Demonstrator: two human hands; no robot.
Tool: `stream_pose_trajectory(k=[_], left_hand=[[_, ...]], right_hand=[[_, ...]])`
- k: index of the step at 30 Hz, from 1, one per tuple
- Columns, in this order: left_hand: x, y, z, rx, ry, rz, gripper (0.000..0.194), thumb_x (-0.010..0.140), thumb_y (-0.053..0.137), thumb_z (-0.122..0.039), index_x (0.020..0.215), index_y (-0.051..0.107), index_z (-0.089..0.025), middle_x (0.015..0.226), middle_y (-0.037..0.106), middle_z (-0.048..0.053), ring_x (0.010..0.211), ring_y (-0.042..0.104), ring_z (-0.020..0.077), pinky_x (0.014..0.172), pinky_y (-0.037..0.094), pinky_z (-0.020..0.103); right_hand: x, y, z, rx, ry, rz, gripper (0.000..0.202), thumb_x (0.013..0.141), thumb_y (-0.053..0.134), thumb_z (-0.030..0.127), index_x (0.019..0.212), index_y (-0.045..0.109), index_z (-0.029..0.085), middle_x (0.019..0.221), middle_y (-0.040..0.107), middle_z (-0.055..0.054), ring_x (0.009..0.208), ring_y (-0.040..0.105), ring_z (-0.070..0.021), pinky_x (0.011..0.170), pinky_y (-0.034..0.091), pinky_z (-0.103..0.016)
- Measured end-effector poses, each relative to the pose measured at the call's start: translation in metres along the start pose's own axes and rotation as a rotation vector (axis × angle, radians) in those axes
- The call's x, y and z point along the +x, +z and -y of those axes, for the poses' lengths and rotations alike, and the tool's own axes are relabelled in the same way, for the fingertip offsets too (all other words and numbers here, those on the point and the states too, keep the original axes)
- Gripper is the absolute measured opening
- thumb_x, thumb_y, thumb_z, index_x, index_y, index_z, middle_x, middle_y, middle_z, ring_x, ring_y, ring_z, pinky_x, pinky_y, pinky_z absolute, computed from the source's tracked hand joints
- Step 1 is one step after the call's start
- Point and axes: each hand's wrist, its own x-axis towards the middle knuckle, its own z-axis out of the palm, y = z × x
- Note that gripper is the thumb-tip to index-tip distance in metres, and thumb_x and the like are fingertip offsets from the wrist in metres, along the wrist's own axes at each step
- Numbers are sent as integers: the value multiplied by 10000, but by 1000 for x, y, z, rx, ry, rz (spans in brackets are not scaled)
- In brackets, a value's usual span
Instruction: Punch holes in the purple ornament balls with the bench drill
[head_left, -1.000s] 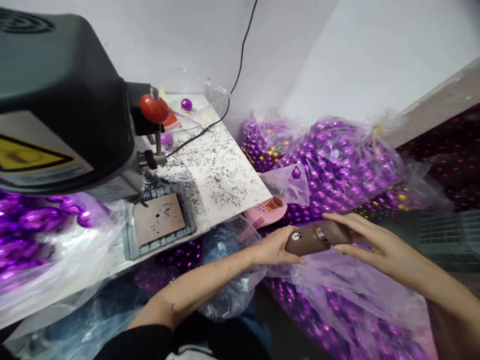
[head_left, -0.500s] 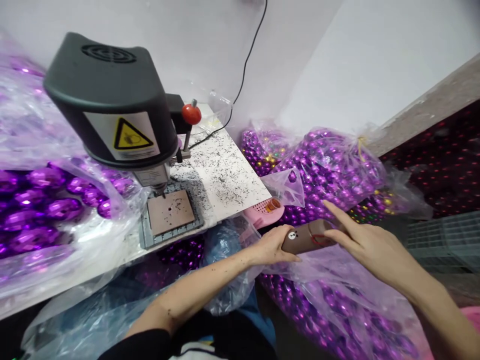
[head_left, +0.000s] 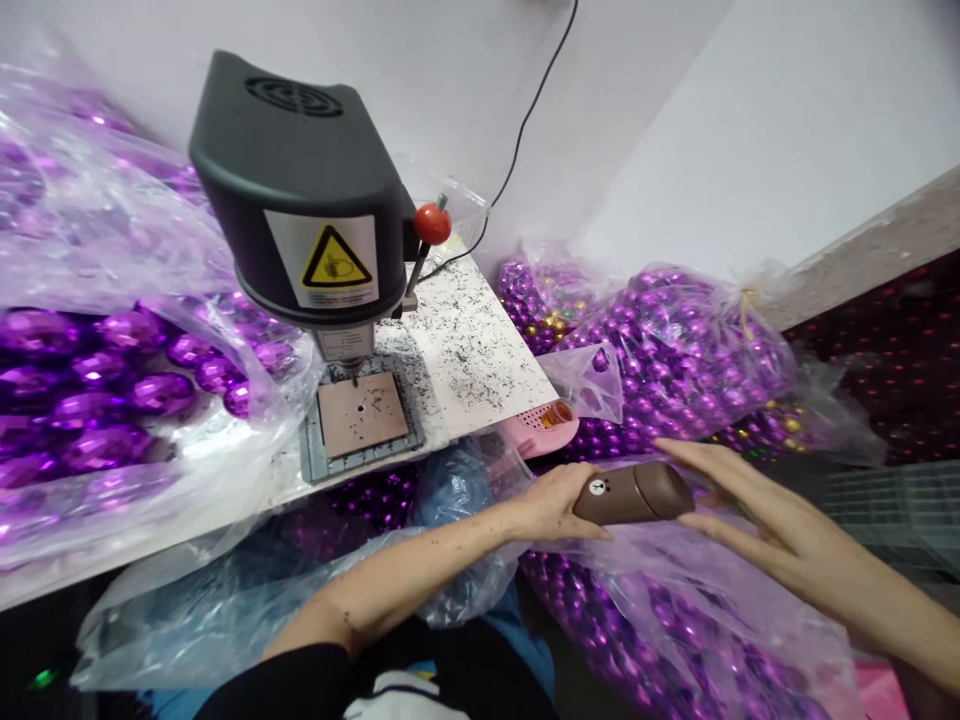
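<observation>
A brown thermos bottle, with a small bear face printed near its base end, lies tilted sideways above the bags. My left hand is closed around the base end. At the other end, my right hand is open, its thumb and fingers spread on either side of the bottle's smooth brown cap. Whether the right thumb touches the cap, I cannot tell. Underneath is a clear plastic bag full of shiny purple beads.
A black drill press with a red-knobbed lever stands on the white table, which is strewn with dark shavings. Purple faceted balls lie in plastic at left. A pink perforated basket sits by the table corner.
My right hand has opened and drawn slightly back from the cap end. A reddish loop seen there before no longer shows. The view has shifted left, with the bottle still in my left hand.
</observation>
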Motion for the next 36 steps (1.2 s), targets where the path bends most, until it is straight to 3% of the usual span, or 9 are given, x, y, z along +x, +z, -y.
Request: stream_pose_trajectory(k=[2,5,9,12,17,22,27,31,36], left_hand=[[-2,0,1,30,9,18,739,705,832,-479,1304,507,-194,1235,607,113,1131,590,298,927,466,390],[-6,0,2,26,1,37,724,701,831,-498,1283,525,-194,1194,618,102,1085,601,291,898,474,385],[-8,-3,-3,-146,-42,92,700,691,829,-544,1232,540,-206,1112,627,58,1010,621,257,815,491,337],[-8,-3,-6,-235,-94,157,687,698,812,-577,1216,537,-220,1066,626,40,972,633,252,766,499,329],[-3,14,2,36,-112,-61,702,710,821,-508,1258,497,-212,1161,596,95,1047,593,299,876,490,422],[2,30,16,170,-216,-182,634,751,788,-399,1258,458,-210,1173,570,104,1097,548,314,947,463,472],[6,38,29,186,-289,-231,629,759,787,-339,1269,441,-209,1192,557,109,1126,534,325,976,458,499],[8,22,30,244,-259,-241,668,779,786,-355,1323,437,-187,1291,521,151,1233,490,363,1042,421,556],[-31,-31,14,172,-275,-203,652,793,775,-416,1341,486,-215,1425,475,157,1338,448,353,1101,390,535]], right_hand=[[0,2,-1,-21,39,38,711,787,477,764,1359,542,346,1265,650,-43,1062,679,-269,888,582,-425],[2,7,-2,-152,273,-44,759,801,350,813,1331,566,314,979,715,-83,830,692,-316,766,562,-499],[3,15,-1,1,-22,43,705,786,509,758,1353,550,341,1271,633,-62,1096,661,-258,892,581,-392],[6,27,0,34,-101,43,623,809,517,723,1246,621,290,1225,629,-65,1038,666,-197,862,571,-317],[22,52,0,-50,98,-91,578,885,336,699,1021,639,225,1004,693,-56,822,670,-185,680,494,-285],[47,64,2,-61,243,-23,532,891,279,658,954,597,237,881,712,-31,752,668,-199,623,414,-266],[66,79,2,-40,264,39,509,882,269,644,967,580,250,869,712,-18,771,680,-214,630,407,-272],[79,74,-7,-25,271,34,527,859,308,691,971,599,267,813,697,-1,733,664,-201,634,413,-274],[102,20,-40,-87,272,-218,633,824,345,766,1048,632,248,836,684,-84,688,592,-236,635,357,-314]])
